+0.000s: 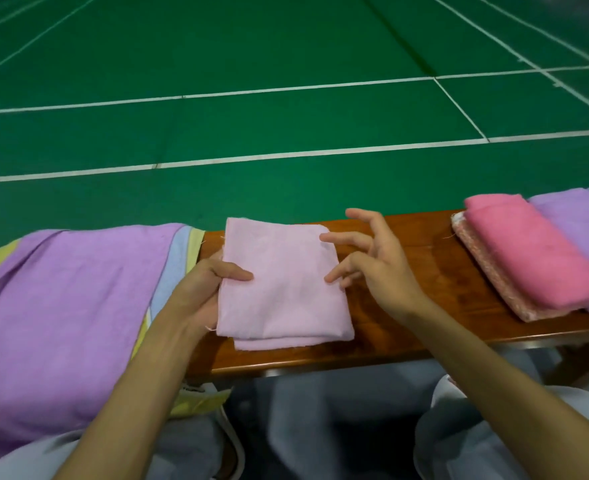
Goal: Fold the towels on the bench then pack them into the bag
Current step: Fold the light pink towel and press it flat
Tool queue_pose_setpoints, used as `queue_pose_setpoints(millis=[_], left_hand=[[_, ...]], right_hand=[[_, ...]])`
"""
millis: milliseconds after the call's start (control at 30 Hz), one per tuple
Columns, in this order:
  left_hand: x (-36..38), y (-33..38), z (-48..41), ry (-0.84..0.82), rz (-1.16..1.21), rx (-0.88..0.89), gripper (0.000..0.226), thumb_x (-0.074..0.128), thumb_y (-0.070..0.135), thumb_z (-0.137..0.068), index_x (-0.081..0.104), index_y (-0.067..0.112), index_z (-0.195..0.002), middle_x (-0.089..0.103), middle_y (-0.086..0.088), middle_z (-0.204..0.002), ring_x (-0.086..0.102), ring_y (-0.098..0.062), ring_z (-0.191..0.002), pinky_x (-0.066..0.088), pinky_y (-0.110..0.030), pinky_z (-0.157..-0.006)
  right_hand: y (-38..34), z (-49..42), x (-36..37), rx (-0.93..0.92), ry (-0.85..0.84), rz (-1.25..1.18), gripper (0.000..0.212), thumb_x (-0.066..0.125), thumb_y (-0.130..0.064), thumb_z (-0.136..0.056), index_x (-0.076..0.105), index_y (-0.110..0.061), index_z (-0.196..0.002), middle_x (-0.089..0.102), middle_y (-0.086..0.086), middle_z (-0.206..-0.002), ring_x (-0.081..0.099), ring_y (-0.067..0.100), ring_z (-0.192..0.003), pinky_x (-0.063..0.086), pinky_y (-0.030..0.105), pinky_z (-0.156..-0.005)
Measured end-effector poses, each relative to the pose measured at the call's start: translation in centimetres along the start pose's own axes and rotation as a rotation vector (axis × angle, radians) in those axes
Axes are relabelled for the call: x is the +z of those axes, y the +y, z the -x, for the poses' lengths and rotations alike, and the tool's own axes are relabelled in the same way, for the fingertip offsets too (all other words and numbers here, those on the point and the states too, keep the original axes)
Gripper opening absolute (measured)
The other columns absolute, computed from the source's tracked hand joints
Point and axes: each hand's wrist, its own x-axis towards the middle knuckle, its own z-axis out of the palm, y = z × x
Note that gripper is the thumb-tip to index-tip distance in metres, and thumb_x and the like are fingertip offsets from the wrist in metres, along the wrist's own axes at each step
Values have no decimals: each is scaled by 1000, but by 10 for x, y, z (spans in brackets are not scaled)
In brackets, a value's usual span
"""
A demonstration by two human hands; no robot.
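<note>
Towel, pale pink (286, 289), folded to a rectangle with several layers showing at its near edge; it lies flat on the middle of the wooden bench (418, 271).

Left hand (203, 289): grips the towel's left edge, thumb (237, 273) on top, fingers hidden beneath the cloth.

Right hand (376, 265): spread and loosely bent at the towel's right edge, holding nothing. Fingertips are at or just over the cloth; cannot tell whether they touch.

Left of the left hand: a large purple towel (71, 306) lies unfolded across the bench and hangs over the near edge. A light blue towel (175, 265) and a yellow towel (196, 240) show from under it.

Right end of the bench, well apart from the right hand: a folded hot pink towel (535, 258) sits on a folded patterned towel (494, 282), with a folded lilac towel (573, 220) just beside.

Beyond the bench: green court floor (286, 116) with white lines.
</note>
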Motion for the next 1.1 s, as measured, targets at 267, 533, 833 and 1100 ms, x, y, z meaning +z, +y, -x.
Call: queue_pose_setpoints(millis=[267,533,833,1100], left_hand=[[1,-18,-1,133,-101,10,62,77,8,-78,58,22,-135,72,-11,-125,67,-37,-116,59,-51,-89],[6,-30,-8,387,-1038,702,69,69,35,-98,35,29,-157,40,9,-160,42,-12,-143,41,-34,-111],[4,-60,-15,156,-1832,689,71,-3,61,-101,0,30,-164,-13,9,-170,-23,-12,-155,-12,-42,-127],[1,-70,-21,187,-1878,627,73,-3,64,-99,-18,28,-161,-26,8,-167,-28,-12,-153,-13,-41,-127]], right_hand=[[14,3,8,-6,19,232,61,58,0,-93,37,-25,-145,65,-7,-127,70,25,-88,61,36,-71],[23,13,28,-299,-101,1089,78,23,-59,-99,11,-17,-164,15,3,-171,8,22,-158,14,45,-128],[49,6,31,-272,-337,1248,75,0,-52,-98,-9,-16,-163,-16,2,-170,-23,19,-155,-5,48,-128],[63,5,-15,-159,-287,1228,68,4,-51,-102,-15,-25,-162,-23,-8,-168,-25,14,-154,-8,43,-128]])
